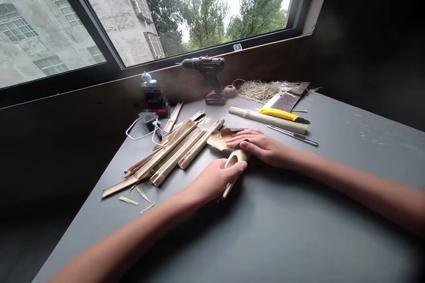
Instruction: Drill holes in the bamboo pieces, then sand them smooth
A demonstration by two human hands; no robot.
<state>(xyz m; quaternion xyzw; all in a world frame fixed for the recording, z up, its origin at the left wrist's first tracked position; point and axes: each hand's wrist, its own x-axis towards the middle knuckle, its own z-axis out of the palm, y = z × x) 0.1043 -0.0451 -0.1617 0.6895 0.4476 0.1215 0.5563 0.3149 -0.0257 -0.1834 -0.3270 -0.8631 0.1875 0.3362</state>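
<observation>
My left hand (212, 179) is wrapped round a short hollow bamboo piece (239, 156), its cut opening facing up and a narrow end pointing down toward me. Just beyond it, my right hand (257, 143) lies with its fingers stretched over a curled brownish sheet (217, 141), which looks like sandpaper. The thumb of that hand is beside the far end of the bamboo piece; whether it touches cannot be made out. The sheet's right part is hidden under the fingers.
Split bamboo strips (179, 152) lie left, with shavings (129, 201) nearer. Behind stand a drill (212, 75), twine (229, 91) and straw (259, 90). A bamboo tube (268, 119), yellow cutter (278, 114) and metal pen-like tool (292, 135) lie right on the grey table (299, 230).
</observation>
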